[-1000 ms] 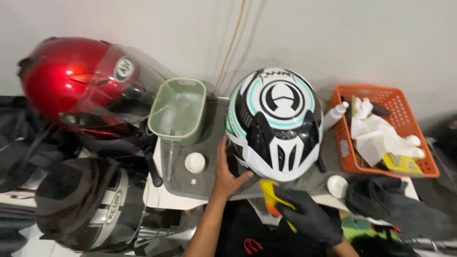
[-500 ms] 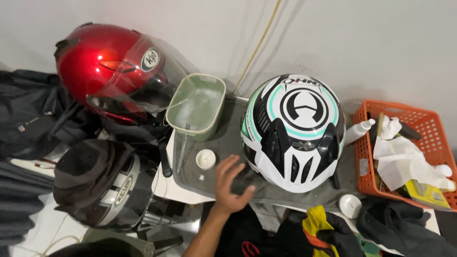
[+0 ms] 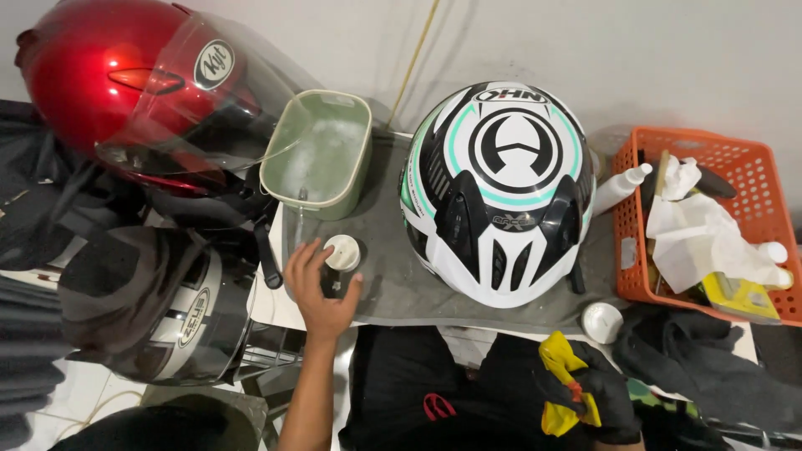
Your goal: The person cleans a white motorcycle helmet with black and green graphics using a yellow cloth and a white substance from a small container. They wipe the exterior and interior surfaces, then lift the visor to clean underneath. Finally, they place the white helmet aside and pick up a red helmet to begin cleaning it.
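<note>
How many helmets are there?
3: a red helmet at top left, a dark helmet below it, and a white patterned helmet on the grey mat. More may lie outside view.

helmet cleaning workshop | three helmets (image 3: 499,192) | soapy tub (image 3: 317,154) | supply basket (image 3: 710,142)
</note>
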